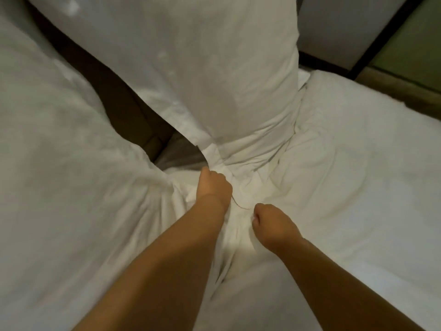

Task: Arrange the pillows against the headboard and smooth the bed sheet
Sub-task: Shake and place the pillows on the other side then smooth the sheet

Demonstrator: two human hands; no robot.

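Observation:
A large white pillow (pixel 195 68) stands upright in the middle of the view, its lower end bunched into a twisted neck of fabric. My left hand (pixel 213 186) is closed on that bunched corner of the pillow. My right hand (pixel 269 226) is a fist gripping gathered white cloth just below and to the right; I cannot tell whether this cloth belongs to the pillowcase or the bed sheet. A second white pillow (pixel 59 163) fills the left side. The white bed sheet (pixel 358 175) covers the mattress on the right and is wrinkled near my hands.
A dark brown gap (pixel 114 96) shows between the two pillows. A grey padded headboard panel (pixel 346 27) stands at the upper right. Beyond the mattress edge at the far right there is a wooden ledge (pixel 405 89) and a greenish surface (pixel 415 41).

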